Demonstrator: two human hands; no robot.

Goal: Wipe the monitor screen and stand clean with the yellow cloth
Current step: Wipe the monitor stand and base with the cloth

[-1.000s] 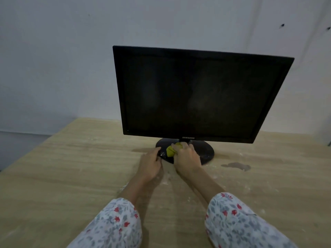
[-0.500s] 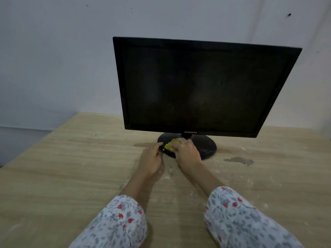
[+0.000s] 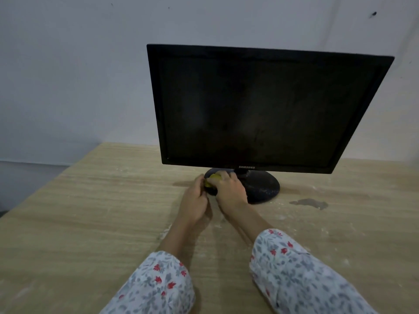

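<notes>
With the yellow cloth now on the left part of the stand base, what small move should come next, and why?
Probably slide the right hand with the yellow cloth rightward across the stand base. The cloth sits at the base's left edge, while pale dusty specks show on its bare right part. The left hand rests at that left rim and seems to steady it.
</notes>
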